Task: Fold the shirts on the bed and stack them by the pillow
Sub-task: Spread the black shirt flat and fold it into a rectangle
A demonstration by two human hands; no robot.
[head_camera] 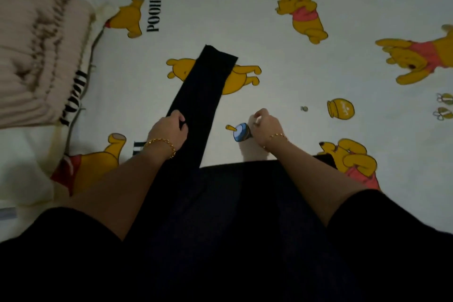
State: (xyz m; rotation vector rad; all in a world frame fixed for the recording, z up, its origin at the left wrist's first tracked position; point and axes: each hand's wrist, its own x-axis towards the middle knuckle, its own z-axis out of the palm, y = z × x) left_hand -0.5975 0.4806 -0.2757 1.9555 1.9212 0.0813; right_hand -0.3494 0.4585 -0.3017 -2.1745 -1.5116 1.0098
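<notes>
While the black shirt (240, 179) lies on the bed right in front of you, its near edge blends into your dark clothes, so I can't tell where it ends. One long sleeve (203, 86) runs away from you at a slant, its cuff end lying over a yellow bear print. Your left hand (169, 131) grips that sleeve at its left edge, fingers curled into the fabric. Your right hand (263, 127) is off the shirt, over the sheet (257, 19) beside a blue pot print, fingers curled; can't tell if it pinches anything. Gold bracelets on both wrists. Beige ribbed fabric (36, 51) sits piled far left, well apart from the shirt.
</notes>
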